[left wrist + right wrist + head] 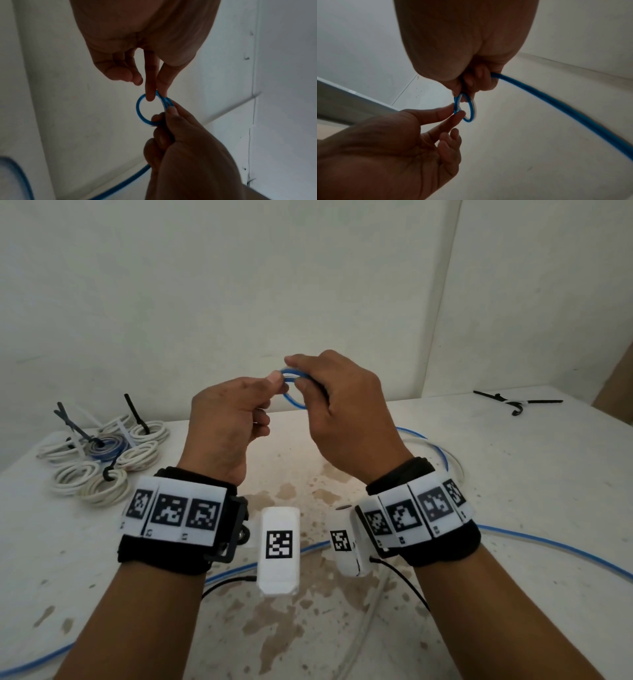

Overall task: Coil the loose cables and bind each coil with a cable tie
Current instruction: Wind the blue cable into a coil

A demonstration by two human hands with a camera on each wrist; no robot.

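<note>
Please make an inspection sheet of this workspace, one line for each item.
Surface: white table, brown stains at centre.
Job's things: blue coil just begun, held above table; bound coils far left; black cable ties far right.
Clutter: nothing seen.
Grippers: left hand pinches the coil; right hand grips the coil.
Cables: loose blue cable trails over table.
Surroundings: plain white walls.

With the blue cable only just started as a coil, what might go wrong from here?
The small blue coil is pinched only by fingertips of the left hand and right hand; if either grip slips, the loops may spring open.

The long loose cable trails across the table and may snag or twist.
</note>
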